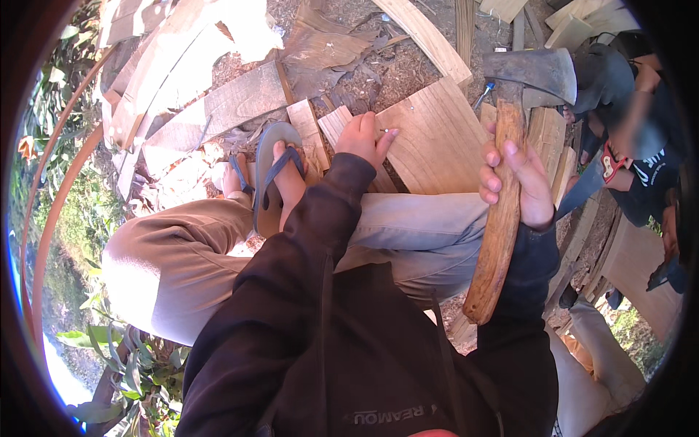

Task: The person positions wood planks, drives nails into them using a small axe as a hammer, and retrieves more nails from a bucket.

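Note:
My right hand [528, 186] is wrapped round the wooden handle [497, 251] of a hatchet. Its dark, worn metal head [531, 73] points away from me, the blade edge to the right. Over a light wooden board [433, 138], my left hand [362, 140] pinches thumb and fingers round a tiny bright-tipped thing that looks like a nail [386, 131]. Most of that nail is hidden by the fingers. The board lies tilted just beyond my bent leg, next to a narrower striped piece of wood [337, 120].
My sandalled foot [280, 171] rests left of the board. Planks, offcuts and bark lie around, including a curved plank [429, 36]. At the right another person holds a handsaw with a red handle [611, 164], its blade close to my right forearm. Plants [135, 371] grow at the left.

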The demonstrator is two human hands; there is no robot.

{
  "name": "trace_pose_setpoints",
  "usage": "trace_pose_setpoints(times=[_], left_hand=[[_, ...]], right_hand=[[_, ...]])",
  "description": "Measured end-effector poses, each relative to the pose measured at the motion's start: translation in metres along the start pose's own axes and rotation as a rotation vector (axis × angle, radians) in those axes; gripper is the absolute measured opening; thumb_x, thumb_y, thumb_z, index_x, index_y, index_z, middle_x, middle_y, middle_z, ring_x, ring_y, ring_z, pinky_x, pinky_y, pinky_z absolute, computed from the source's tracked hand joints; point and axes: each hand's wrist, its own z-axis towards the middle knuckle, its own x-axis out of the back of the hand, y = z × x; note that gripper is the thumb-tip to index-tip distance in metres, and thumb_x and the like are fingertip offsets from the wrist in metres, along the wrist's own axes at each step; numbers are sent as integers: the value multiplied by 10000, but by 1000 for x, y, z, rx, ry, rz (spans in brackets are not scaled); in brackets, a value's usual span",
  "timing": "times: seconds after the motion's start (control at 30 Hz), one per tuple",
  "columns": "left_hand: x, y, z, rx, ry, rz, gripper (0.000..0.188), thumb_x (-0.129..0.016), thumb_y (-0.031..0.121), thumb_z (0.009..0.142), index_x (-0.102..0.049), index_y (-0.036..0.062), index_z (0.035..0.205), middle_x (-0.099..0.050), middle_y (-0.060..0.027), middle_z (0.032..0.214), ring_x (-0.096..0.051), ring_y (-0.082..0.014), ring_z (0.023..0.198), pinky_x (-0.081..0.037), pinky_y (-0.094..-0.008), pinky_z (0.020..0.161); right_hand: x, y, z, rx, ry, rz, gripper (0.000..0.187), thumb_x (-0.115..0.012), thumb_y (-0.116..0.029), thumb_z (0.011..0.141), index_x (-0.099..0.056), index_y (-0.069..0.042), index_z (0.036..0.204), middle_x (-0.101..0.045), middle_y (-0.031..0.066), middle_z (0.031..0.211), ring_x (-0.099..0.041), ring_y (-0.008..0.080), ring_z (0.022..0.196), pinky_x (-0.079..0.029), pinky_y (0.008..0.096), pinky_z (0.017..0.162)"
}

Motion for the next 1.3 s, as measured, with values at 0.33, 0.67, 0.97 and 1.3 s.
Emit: trace_pose_setpoints(times=[0.33, 0.67, 0.97, 1.3], left_hand=[[1, -39, 37, 23, -602, -510, 577, -741, 299, 765, -542, -10, 1209, -616, -148, 1093, -579, -227, 1014, -446, -334, 877], [-23, -16, 40, -72, -313, -137, 574, -604, 476, 850, -561, 3, 1173, -651, -204, 1040, -629, -306, 957, -467, -377, 858], [-14, -20, 33, -119, -232, 45, 606, -529, 549, 856, -615, -10, 1075, -642, -268, 947, -621, -400, 903, -474, -446, 792], [-26, 2, 24, 22, -76, -61, 601, -552, 548, 847, -629, -11, 1051, -660, -236, 943, -633, -379, 906, -482, -421, 798]], right_hand=[[13, 108, -133, 421, 615, -75, 308, -549, -100, 905, -435, -33, 1184, -535, 73, 890, -562, 144, 688, -494, 281, 597], [125, 178, -138, 302, 899, 19, 238, -559, -89, 860, -512, -38, 1087, -597, 64, 891, -648, 194, 721, -533, 328, 593], [128, 199, -87, 41, 1205, -749, 437, -618, -368, 802, -563, -15, 1052, -623, 202, 990, -555, 407, 1005, -437, 415, 903], [213, 168, -50, 227, 1081, -906, 497, -671, -403, 758, -590, -6, 1045, -611, 251, 1001, -583, 384, 958, -464, 398, 861]])
